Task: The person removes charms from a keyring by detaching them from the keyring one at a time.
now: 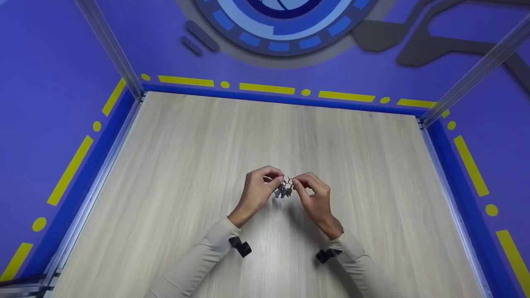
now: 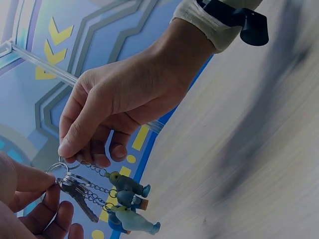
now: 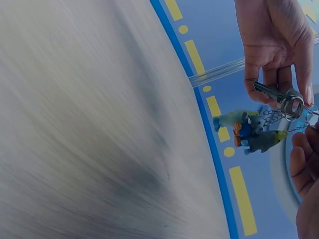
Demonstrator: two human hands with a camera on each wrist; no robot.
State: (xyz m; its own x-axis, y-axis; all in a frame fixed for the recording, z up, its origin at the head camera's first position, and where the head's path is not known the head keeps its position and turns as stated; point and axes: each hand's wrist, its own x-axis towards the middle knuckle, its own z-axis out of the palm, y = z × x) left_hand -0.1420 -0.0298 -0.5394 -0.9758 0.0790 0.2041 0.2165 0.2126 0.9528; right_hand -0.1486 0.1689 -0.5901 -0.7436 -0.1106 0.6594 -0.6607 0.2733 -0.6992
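Observation:
Between my two hands, above the table, hangs a bunch of key rings with a metal key (image 2: 82,199) and several small animal-shaped charms (image 2: 135,220) on short chains. My left hand (image 1: 257,191) pinches the bunch by its rings, with the key close to its fingers in the left wrist view. Finger and thumb of my right hand (image 1: 318,198) pinch a metal ring (image 2: 56,166) at the end of the bunch. The charms (image 3: 261,140), grey-blue, pale green and orange, dangle below the fingers. Exactly how the rings link is too small to tell.
A wood-grain table (image 1: 198,157) lies under both hands. Blue walls (image 1: 256,70) with yellow dashes stand at the back and sides, with metal posts (image 1: 112,45) in the corners. Each wrist wears a black camera (image 1: 241,247).

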